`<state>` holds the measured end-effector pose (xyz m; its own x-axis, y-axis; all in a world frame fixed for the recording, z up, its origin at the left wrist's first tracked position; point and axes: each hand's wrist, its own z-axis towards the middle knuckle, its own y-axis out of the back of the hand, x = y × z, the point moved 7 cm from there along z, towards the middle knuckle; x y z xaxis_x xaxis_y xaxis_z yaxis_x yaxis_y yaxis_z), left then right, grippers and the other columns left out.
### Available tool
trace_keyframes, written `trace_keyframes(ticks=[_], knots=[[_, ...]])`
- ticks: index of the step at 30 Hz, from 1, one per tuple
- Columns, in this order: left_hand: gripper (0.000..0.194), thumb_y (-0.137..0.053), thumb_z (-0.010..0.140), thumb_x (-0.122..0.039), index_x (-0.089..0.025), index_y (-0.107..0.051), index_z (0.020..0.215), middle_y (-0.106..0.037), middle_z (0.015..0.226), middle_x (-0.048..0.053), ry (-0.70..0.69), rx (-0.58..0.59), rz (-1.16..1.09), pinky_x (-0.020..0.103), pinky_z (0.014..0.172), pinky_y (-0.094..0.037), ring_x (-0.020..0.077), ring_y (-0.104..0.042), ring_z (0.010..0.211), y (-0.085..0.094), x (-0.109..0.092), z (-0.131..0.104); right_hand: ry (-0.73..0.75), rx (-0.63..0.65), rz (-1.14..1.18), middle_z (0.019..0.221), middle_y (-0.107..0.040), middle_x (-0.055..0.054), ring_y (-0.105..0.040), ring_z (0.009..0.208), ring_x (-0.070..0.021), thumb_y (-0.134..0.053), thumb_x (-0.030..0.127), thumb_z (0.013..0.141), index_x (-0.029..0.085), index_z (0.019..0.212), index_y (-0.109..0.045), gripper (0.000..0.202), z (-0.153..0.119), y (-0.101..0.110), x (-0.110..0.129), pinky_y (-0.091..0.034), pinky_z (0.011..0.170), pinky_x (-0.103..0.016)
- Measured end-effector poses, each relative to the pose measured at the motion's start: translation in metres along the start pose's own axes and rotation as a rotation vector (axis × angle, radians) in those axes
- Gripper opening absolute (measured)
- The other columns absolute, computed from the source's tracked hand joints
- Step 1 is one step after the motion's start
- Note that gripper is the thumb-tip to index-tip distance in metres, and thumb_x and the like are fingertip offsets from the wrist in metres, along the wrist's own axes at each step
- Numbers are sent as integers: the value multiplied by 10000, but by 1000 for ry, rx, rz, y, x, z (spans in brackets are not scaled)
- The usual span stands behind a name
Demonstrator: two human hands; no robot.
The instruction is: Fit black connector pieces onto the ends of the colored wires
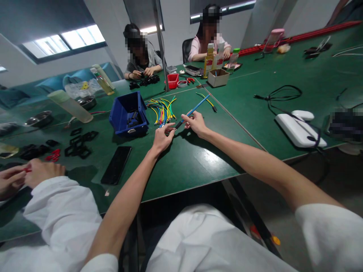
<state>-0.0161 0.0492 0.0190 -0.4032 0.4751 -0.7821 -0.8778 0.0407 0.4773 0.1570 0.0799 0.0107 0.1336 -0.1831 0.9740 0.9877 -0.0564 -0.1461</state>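
My right hand [195, 124] is closed around a thin blue rod [200, 104] with a dark tip, which slants up to the right. Fingers pinched, my left hand [163, 138] is at the rod's dark lower end; whatever lies between its fingertips is too small to name. Just behind my left hand lies a bunch of yellow, blue and green wires [163, 109] with metal ends. A single yellow-green wire with a black end [213, 105] rests to the right of the rod. The blue bin [129, 113] with black parts stands left of the wires.
A black phone [116, 165] lies near the front edge. Black parts [81, 143] and a co-worker's hands [31, 173] are at the left. On the right are a white device [299, 130] and black cable. Two people sit across, near a red tray [172, 81] and small box [218, 78].
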Motion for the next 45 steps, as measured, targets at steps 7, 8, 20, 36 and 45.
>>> trace_keyframes(ticks=[7, 8, 20, 36, 45], knots=[[344, -693, 734, -239, -134, -724, 1060, -747, 914, 98, 125, 43, -257, 326, 767, -560, 199, -704, 818, -9, 14, 2, 52, 27, -118, 624, -608, 48, -571, 467, -96, -666, 519, 779, 213, 841, -482, 362, -1, -5, -4, -463, 439, -203], [347, -703, 727, -246, -135, -728, 1054, -747, 926, 99, 143, 49, -282, 333, 779, -559, 204, -705, 830, -10, 16, 2, 58, 22, -133, 625, -604, 49, -576, 473, -99, -648, 520, 794, 215, 847, -475, 355, -1, -5, -6, -459, 440, -204], [328, -716, 735, -239, -137, -726, 1046, -738, 1030, 100, 139, 135, -203, 391, 914, -533, 227, -696, 933, -14, 20, 2, 95, 111, -161, 717, -648, 16, -614, 516, -111, -575, 502, 873, 215, 928, -464, 312, 1, -15, -5, -478, 455, -221], [360, -637, 816, -362, -129, -691, 1085, -738, 888, 85, 92, 121, -20, 292, 737, -538, 173, -684, 765, -15, 2, 2, 53, 139, -87, 633, -604, 25, -545, 448, -103, -584, 468, 892, 212, 983, -488, 288, 9, -14, -14, -470, 434, -234], [225, -638, 809, -362, -169, -742, 857, -725, 765, 46, 33, 27, 316, 271, 682, -471, 154, -631, 663, -13, -8, 2, 100, 90, -175, 573, -569, 49, -571, 465, -133, -674, 483, 817, 222, 994, -485, 368, 6, -16, -8, -474, 454, -261]])
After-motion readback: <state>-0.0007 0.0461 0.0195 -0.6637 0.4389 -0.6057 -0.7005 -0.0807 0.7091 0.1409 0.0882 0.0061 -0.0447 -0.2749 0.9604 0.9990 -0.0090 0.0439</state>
